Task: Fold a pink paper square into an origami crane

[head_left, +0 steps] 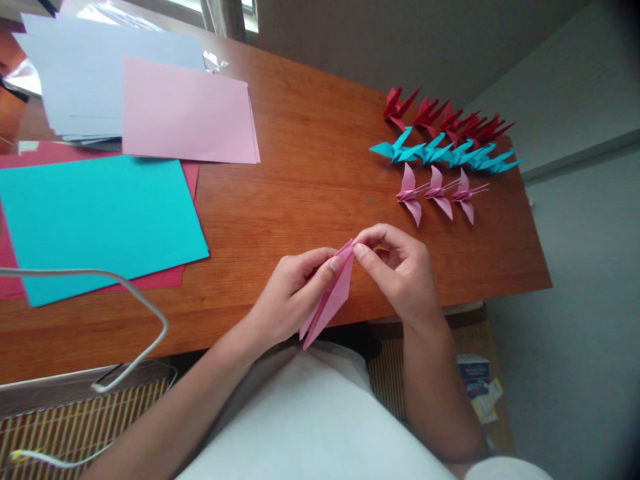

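A partly folded piece of pink origami paper is held over the table's front edge, its two long points slanting down toward my body. My left hand pinches it along the upper side between thumb and fingers. At its top tip, the thumb and index finger of my right hand close on the paper; the other fingers curl in. Beyond my right hand stand three pink paper cranes in a row. Behind them are a row of turquoise paper cranes and a row of red paper cranes.
On the left of the wooden table lie turquoise sheets over red sheets, pink sheets and pale blue sheets. A white cable crosses the front left edge. A wall stands to the right.
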The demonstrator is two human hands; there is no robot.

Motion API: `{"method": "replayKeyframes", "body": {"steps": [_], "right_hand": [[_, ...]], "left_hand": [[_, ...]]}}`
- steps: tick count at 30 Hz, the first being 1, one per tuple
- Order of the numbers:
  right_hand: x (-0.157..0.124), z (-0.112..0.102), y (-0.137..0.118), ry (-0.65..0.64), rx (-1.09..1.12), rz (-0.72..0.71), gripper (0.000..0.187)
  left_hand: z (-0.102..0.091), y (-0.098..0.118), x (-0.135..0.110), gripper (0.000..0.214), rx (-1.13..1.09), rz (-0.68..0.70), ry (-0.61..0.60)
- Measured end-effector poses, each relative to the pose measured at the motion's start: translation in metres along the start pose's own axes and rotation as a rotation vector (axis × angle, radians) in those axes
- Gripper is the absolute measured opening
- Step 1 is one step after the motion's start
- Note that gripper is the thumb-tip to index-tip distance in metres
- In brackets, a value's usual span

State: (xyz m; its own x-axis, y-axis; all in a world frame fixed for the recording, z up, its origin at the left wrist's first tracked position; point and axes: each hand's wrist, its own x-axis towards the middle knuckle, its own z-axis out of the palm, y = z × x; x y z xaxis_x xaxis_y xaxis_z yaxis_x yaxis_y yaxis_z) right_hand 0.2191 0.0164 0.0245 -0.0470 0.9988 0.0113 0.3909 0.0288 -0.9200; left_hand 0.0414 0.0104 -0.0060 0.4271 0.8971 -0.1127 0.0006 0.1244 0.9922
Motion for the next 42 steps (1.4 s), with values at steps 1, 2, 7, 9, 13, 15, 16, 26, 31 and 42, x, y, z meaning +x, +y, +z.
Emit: {"method": "replayKeyframes", "body": {"steps": [1,2,7,9,13,15,16,26,31,42], "right_hand": [[0.000,0.000,0.000,0.004,0.005,-0.005,0.005],[0.000,0.001,0.000,0.008,0.009,-0.011,0.005],[-0.001,0.001,-0.001,0.008,-0.018,-0.042,0.005],[-0.001,0.000,-0.002,0.005,-0.061,-0.066,0.005],[-0.001,-0.003,-0.005,-0.004,-0.172,-0.113,0.009],[0.000,-0.004,-0.007,-0.006,-0.215,-0.131,0.010],[0.000,-0.004,-0.007,-0.004,-0.233,-0.138,0.010],[-0.003,0.001,-0.007,0.066,-0.239,-0.149,0.012],[-0.002,0.009,0.003,0.125,-0.059,-0.130,0.010],[-0.001,0.024,0.024,0.114,0.390,0.012,0.004]], "left_hand": [[0.000,0.000,0.000,0.037,-0.007,0.000,0.002],[0.000,0.001,0.000,0.036,-0.008,0.001,0.007],[0.002,0.001,0.000,0.035,0.036,0.019,0.065],[0.002,0.000,0.000,0.035,0.070,0.038,0.077],[0.003,-0.001,-0.001,0.036,0.158,0.072,0.095],[0.003,-0.001,-0.001,0.036,0.176,0.080,0.092],[0.003,-0.001,-0.001,0.035,0.180,0.085,0.090],[0.003,-0.002,-0.001,0.034,0.163,0.102,0.082],[0.002,0.000,-0.001,0.033,0.075,0.071,0.074],[0.000,0.001,0.000,0.033,-0.028,0.014,0.069]]}}
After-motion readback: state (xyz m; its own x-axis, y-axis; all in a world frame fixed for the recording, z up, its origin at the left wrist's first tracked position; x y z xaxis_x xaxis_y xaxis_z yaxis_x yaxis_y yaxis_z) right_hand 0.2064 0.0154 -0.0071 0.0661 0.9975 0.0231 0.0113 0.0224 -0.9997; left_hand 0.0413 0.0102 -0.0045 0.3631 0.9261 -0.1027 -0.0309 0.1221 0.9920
